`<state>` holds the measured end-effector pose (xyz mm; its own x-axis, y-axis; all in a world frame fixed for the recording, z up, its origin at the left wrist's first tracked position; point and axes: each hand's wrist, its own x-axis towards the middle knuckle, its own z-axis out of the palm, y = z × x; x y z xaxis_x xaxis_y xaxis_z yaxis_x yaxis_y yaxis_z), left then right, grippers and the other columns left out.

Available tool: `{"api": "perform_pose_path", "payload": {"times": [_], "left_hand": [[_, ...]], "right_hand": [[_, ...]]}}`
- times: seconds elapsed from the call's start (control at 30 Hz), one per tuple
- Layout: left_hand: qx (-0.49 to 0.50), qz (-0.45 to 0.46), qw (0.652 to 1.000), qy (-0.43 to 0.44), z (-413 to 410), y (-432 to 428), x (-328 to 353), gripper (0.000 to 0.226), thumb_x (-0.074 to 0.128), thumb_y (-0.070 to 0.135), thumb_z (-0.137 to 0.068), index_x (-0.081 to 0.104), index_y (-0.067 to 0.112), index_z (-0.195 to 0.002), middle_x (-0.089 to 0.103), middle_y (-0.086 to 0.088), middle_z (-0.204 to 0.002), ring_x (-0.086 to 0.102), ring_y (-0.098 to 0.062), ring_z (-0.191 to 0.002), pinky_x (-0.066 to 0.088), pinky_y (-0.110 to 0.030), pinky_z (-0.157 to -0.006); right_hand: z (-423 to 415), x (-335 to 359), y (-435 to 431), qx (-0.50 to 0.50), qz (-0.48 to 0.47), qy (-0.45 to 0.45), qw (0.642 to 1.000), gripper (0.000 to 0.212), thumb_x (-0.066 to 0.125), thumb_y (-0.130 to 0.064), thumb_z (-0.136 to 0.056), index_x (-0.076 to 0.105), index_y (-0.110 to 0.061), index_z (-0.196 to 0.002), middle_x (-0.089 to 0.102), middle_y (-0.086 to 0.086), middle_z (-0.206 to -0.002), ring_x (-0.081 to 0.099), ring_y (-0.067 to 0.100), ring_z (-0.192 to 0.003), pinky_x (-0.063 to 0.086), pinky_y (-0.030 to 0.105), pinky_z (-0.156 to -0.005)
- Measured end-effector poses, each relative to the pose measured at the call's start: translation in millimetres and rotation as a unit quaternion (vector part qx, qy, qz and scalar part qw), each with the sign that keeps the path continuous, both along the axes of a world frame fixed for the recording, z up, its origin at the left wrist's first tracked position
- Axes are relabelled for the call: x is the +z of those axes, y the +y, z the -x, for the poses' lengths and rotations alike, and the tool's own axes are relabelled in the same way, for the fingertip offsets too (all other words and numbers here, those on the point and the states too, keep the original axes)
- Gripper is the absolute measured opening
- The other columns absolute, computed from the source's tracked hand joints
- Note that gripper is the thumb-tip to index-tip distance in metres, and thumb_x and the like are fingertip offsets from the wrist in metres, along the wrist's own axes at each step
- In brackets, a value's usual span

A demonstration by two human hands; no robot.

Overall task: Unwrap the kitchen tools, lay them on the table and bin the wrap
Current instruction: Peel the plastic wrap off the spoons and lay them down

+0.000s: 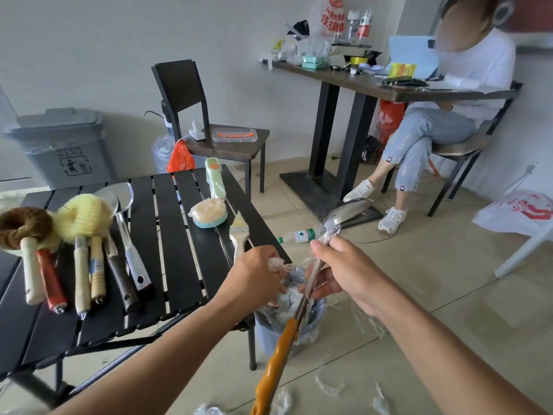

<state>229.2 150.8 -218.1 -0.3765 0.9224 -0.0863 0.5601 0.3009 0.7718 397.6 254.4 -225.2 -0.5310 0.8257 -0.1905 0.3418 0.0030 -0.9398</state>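
With most tools [82, 271] already on the table [176, 265], the right hand [350, 274] curled its fingers round the half-wrapped ladle [278, 354] above the bin [263, 339], the left hand [254, 277] pinching torn wrap [276, 262] over it.

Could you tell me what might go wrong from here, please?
1. The bin looks full, so the wad in the left hand may spill to the floor, where scraps already lie.
2. Some wrap clings to the neck of the ladle; tugging it could swing the ladle, held by the right hand, into the brush at the table edge.
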Motion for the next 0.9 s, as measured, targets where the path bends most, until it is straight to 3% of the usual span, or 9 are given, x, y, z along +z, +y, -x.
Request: {"api": "perform_pose_path", "payload": {"times": [0.13, 0.23, 0.3, 0.43, 0.57, 0.67, 0.73, 0.8, 0.9], "left_hand": [[-0.039, -0.051, 0.984, -0.168, 3.6, -2.3, -1.6, 0.026, 0.052, -0.010, -0.101, 0.070, 0.009, -0.103, 0.080, -0.006, -0.087, 0.080, -0.018, -0.079, 0.067, -0.033, -0.070], [-0.033, -0.074, 0.964, -0.253, 1.9, -3.8, 0.5, 0.028, 0.050, -0.001, -0.087, 0.076, 0.009, -0.094, 0.072, -0.020, -0.087, 0.069, -0.021, -0.077, 0.060, -0.032, -0.073], [-0.020, -0.068, 0.965, -0.253, -5.1, -3.8, 1.5, 0.015, 0.052, 0.012, -0.076, 0.062, 0.001, -0.075, 0.065, -0.034, -0.096, 0.059, -0.026, -0.077, 0.051, -0.040, -0.076], [0.009, -0.058, 0.941, -0.335, -10.8, -0.4, 3.4, 0.019, 0.054, 0.017, -0.081, 0.062, 0.000, -0.076, 0.060, -0.022, -0.082, 0.054, -0.028, -0.074, 0.047, -0.046, -0.079], [0.034, -0.104, 0.894, -0.434, -8.0, 1.5, 3.4, 0.024, 0.046, 0.009, -0.088, 0.069, 0.012, -0.080, 0.061, -0.015, -0.085, 0.055, -0.028, -0.081, 0.045, -0.044, -0.082], [0.031, -0.140, 0.869, -0.473, -4.5, 0.4, 5.3, 0.035, 0.038, 0.005, -0.090, 0.072, 0.002, -0.099, 0.074, -0.021, -0.101, 0.067, -0.037, -0.095, 0.055, -0.053, -0.088], [0.031, -0.147, 0.854, -0.499, -2.1, -0.5, 6.9, 0.033, 0.036, 0.005, -0.088, 0.069, 0.000, -0.081, 0.076, -0.024, -0.112, 0.073, -0.040, -0.100, 0.058, -0.054, -0.084], [0.047, -0.150, 0.832, -0.532, 0.3, -0.4, 9.3, 0.028, 0.036, 0.004, -0.084, 0.055, 0.008, -0.065, 0.076, -0.027, -0.101, 0.075, -0.044, -0.098, 0.061, -0.051, -0.078], [0.099, -0.170, 0.809, -0.554, 4.6, 2.2, 10.4, 0.028, 0.033, -0.001, -0.085, 0.047, 0.011, -0.063, 0.062, -0.020, -0.070, 0.075, -0.048, -0.096, 0.065, -0.055, -0.083]], "right_hand": [[-4.7, 3.1, -0.3, 0.007, 0.021, 0.019, 1.000, 0.031, 0.052, -0.040, -0.112, 0.064, -0.012, -0.116, 0.080, 0.010, -0.089, 0.080, 0.032, -0.084, 0.062, 0.035, -0.061], [-3.2, 6.3, -6.6, 0.025, 0.021, 0.014, 0.999, 0.034, 0.054, -0.042, -0.110, 0.062, -0.009, -0.116, 0.081, 0.011, -0.090, 0.080, 0.038, -0.085, 0.059, 0.037, -0.062], [0.8, 5.3, -11.1, 0.033, 0.019, 0.010, 0.999, 0.042, 0.056, -0.045, -0.108, 0.060, -0.004, -0.118, 0.080, 0.016, -0.095, 0.080, 0.041, -0.086, 0.058, 0.036, -0.062], [6.5, 5.9, -16.6, 0.045, 0.101, 0.080, 0.991, 0.055, 0.062, -0.059, -0.095, 0.065, -0.007, -0.114, 0.079, 0.015, -0.092, 0.077, 0.037, -0.082, 0.053, 0.027, -0.054], [3.8, 11.4, -15.4, 0.096, 0.168, 0.136, 0.972, 0.073, 0.078, -0.068, -0.081, 0.067, -0.007, -0.119, 0.077, 0.010, -0.090, 0.073, 0.029, -0.084, 0.054, 0.026, -0.057], [2.4, 11.1, -16.6, 0.118, 0.147, 0.140, 0.972, 0.060, 0.095, -0.036, -0.078, 0.064, -0.011, -0.123, 0.080, 0.006, -0.096, 0.076, 0.025, -0.089, 0.056, 0.025, -0.063], [3.4, 9.4, -18.1, 0.106, 0.125, 0.131, 0.978, 0.046, 0.089, -0.013, -0.084, 0.065, -0.010, -0.123, 0.080, 0.007, -0.097, 0.078, 0.029, -0.093, 0.057, 0.025, -0.064], [4.9, 8.7, -18.2, 0.088, 0.132, 0.131, 0.979, 0.045, 0.084, -0.008, -0.087, 0.064, -0.003, -0.127, 0.079, 0.010, -0.096, 0.078, 0.038, -0.100, 0.058, 0.025, -0.063], [4.3, 9.7, -17.4, 0.087, 0.153, 0.141, 0.974, 0.038, 0.084, -0.013, -0.085, 0.065, -0.004, -0.116, 0.079, 0.013, -0.096, 0.078, 0.042, -0.101, 0.061, 0.027, -0.063]]}}
